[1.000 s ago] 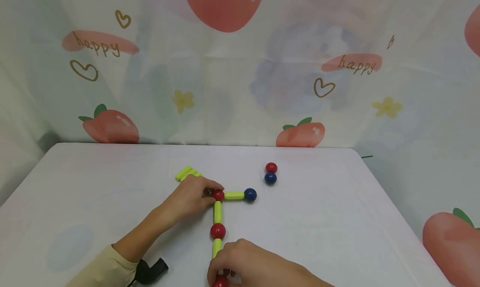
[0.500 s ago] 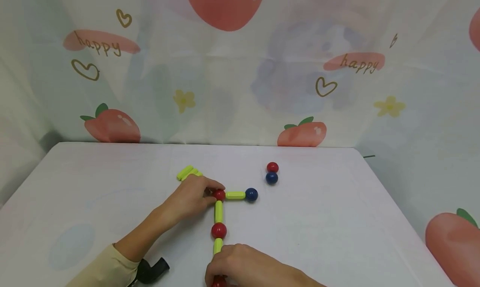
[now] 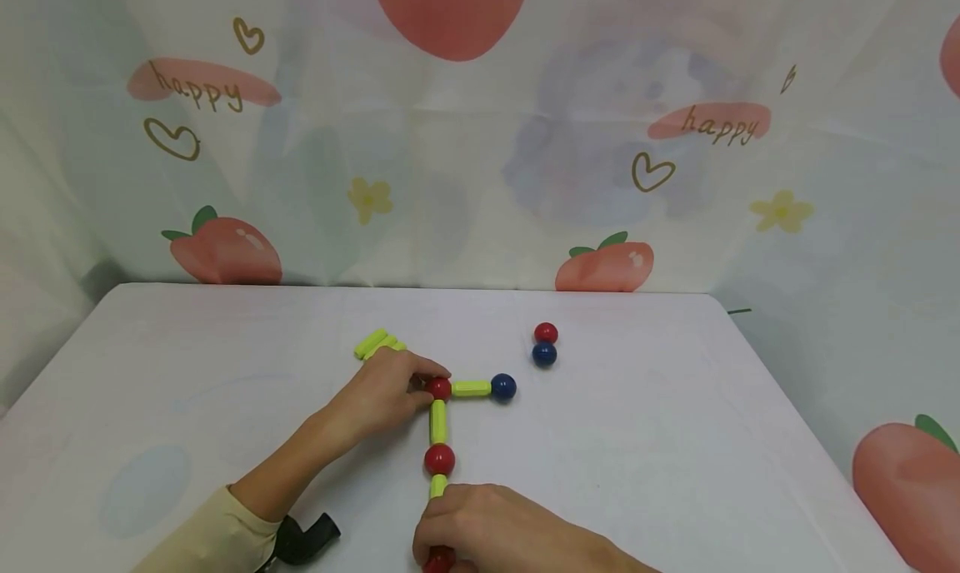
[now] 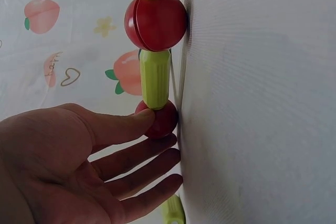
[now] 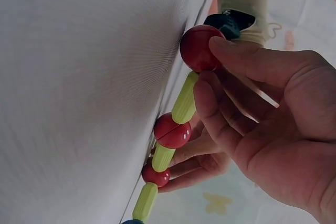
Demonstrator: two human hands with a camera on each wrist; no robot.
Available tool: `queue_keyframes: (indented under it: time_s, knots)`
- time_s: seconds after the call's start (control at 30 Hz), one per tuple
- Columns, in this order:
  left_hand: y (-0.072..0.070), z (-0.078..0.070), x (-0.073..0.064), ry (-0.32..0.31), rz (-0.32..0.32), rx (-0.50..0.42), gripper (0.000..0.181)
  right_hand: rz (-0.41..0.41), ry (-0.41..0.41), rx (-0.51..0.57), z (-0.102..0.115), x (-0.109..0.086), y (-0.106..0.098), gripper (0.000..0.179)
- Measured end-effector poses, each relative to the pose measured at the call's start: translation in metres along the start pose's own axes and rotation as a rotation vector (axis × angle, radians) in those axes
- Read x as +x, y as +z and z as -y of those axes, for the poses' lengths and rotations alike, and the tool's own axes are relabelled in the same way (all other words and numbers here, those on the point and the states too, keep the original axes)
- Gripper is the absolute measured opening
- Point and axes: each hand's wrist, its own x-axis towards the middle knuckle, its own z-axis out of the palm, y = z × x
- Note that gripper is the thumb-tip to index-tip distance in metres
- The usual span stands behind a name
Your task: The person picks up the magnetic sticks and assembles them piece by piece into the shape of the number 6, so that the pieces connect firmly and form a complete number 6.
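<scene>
My left hand point(image 3: 378, 394) pinches the red ball point(image 3: 439, 388) at the far corner of a rod-and-ball chain, its thumb and index finger on either side. A yellow-green rod point(image 3: 471, 388) runs right from that ball to a blue ball point(image 3: 503, 387). Toward me, another yellow-green rod point(image 3: 438, 423) joins the corner to a middle red ball point(image 3: 439, 460). A third rod point(image 5: 186, 98) leads to the near red ball point(image 5: 199, 48), which my right hand point(image 5: 278, 103) holds between thumb and fingers. In the head view that hand hides most of the third rod.
Several loose yellow-green rods point(image 3: 378, 342) lie behind my left hand. A loose red ball point(image 3: 546, 333) and a loose blue ball point(image 3: 544, 355) sit together at the back of the white table point(image 3: 675, 440). A black device point(image 3: 303, 541) is by my left sleeve.
My right hand has shifted slightly left with the near red ball and covers more of the third rod. The left hand stays on the corner ball. The head view has drifted a little.
</scene>
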Motion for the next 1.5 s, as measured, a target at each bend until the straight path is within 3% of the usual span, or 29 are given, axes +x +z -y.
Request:
queue_keyframes:
  time_s: [0.43, 0.73, 0.9, 1.03, 1.17, 1.37, 1.5]
  knots:
    - [-0.002, 0.001, 0.000, 0.002, 0.006, 0.005, 0.034, 0.009, -0.002, -0.021, 0.000, 0.000, 0.000, 0.016]
    - [-0.002, 0.002, 0.000, -0.003, 0.006, 0.002, 0.034, -0.037, -0.035, -0.034, 0.001, -0.003, -0.006, 0.020]
    - [-0.003, 0.002, 0.001, -0.001, 0.018, -0.007, 0.035, -0.070, 0.109, 0.046, -0.002, -0.005, -0.015, 0.021]
    - [-0.002, 0.002, 0.002, 0.003, 0.033, -0.009, 0.034, -0.142, 0.201, 0.106, -0.009, -0.007, -0.022, 0.023]
    - [-0.001, 0.002, 0.003, 0.011, 0.037, -0.008, 0.033, -0.292, 0.266, 0.139, -0.018, -0.010, -0.030, 0.022]
    - [-0.001, 0.003, 0.002, 0.014, 0.041, -0.012, 0.033, -0.550, 0.463, 0.085, -0.036, -0.009, -0.044, 0.019]
    - [-0.001, 0.003, 0.002, 0.014, 0.042, -0.016, 0.033, -0.614, 0.586, 0.001, -0.048, -0.006, -0.053, 0.026]
